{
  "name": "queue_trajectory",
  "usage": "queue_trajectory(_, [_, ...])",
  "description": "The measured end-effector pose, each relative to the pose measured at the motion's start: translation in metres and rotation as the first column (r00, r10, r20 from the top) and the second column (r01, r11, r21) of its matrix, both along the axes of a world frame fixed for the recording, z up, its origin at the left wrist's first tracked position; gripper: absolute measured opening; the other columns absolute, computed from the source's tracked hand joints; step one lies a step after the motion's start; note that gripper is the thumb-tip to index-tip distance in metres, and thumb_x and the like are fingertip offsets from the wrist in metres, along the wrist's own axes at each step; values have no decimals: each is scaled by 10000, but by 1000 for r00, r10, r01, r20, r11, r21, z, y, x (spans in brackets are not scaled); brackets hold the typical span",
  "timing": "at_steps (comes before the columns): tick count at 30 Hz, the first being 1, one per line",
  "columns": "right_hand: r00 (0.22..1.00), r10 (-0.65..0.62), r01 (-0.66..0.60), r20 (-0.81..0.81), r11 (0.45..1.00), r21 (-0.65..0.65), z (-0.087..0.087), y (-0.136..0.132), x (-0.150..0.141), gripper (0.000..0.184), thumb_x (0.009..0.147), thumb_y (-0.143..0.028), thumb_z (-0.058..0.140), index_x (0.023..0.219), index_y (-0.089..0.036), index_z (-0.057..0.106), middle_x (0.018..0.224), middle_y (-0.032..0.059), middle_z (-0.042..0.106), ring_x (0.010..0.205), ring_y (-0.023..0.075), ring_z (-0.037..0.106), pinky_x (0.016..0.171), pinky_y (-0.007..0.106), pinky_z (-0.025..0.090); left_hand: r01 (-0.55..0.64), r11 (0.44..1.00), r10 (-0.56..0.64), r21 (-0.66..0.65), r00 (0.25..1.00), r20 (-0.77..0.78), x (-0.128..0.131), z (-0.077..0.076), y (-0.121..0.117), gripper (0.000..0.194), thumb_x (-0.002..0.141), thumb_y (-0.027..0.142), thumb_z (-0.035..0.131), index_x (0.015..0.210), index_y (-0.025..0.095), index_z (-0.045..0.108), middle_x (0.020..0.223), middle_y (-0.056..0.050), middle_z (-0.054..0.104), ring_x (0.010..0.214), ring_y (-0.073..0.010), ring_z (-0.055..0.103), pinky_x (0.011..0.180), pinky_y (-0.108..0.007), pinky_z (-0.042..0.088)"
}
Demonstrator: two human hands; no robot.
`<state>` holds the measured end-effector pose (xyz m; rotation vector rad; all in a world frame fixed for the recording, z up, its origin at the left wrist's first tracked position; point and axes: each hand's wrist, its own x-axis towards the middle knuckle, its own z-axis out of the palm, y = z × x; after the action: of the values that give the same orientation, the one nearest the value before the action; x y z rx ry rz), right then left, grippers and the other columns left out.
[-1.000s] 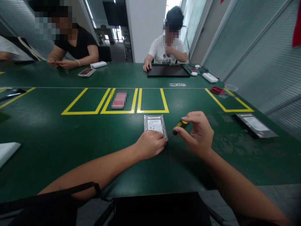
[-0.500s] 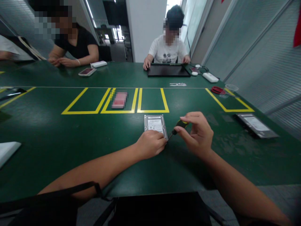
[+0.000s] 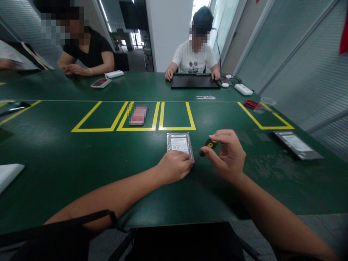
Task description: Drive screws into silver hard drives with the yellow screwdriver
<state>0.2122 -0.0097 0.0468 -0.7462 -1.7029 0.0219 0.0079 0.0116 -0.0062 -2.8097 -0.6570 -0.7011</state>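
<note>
A silver hard drive (image 3: 179, 144) with a white label lies flat on the green table (image 3: 81, 159), just below the yellow taped boxes. My left hand (image 3: 174, 166) is closed over the drive's near edge and covers its near corners. My right hand (image 3: 227, 154) pinches a small screwdriver (image 3: 207, 146) with a black and yellow handle. The screwdriver slants down to the left, and its tip meets the drive's near right corner beside my left fingers.
Yellow tape outlines (image 3: 176, 116) cross the table's middle; one holds a pink blurred item (image 3: 138, 115). A second drive (image 3: 297, 144) lies at right, red scissors (image 3: 251, 104) beyond it. Two people sit across, one at a black tablet (image 3: 194, 81). A white object (image 3: 8, 174) lies at left.
My hands stay on the drive and screwdriver with only a slight turn of the right fingers. The person across lowered a hand from the face to the tablet's edge.
</note>
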Motion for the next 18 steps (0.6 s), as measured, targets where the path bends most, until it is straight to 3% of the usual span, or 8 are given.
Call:
queue_trajectory(7, [999, 53, -50, 15, 992, -118, 0, -6, -1, 323, 908, -202, 594, 1225, -255, 622, 1127, 56, 650, 1023, 209, 611, 870, 418, 516, 1, 1000, -1, -11, 1000, -15, 0, 1, 0, 208, 937, 284, 534, 869, 190, 707, 808, -32, 688, 717, -195, 660, 640, -329, 507])
queue_trajectory(13, [1000, -9, 9, 13, 1000, -2, 1, 0, 0, 351, 819, -219, 766, 1146, -270, 652, 988, 31, 587, 908, 167, 566, 728, 320, 488, -6, 1000, 6, 3, 1000, -18, 1, 1, 0, 227, 947, 279, 521, 872, 179, 710, 812, -41, 694, 719, -187, 661, 645, -318, 499])
queue_trajectory(18, [1000, 19, -19, 2, 996, -87, 0, -3, 1, 335, 877, -181, 657, 1202, -248, 612, 1075, 48, 639, 963, 184, 603, 776, 359, 506, 2, 1000, -2, 1, 1000, -5, 0, 1, 0, 219, 942, 272, 525, 852, 181, 703, 782, -35, 681, 700, -179, 654, 632, -313, 491])
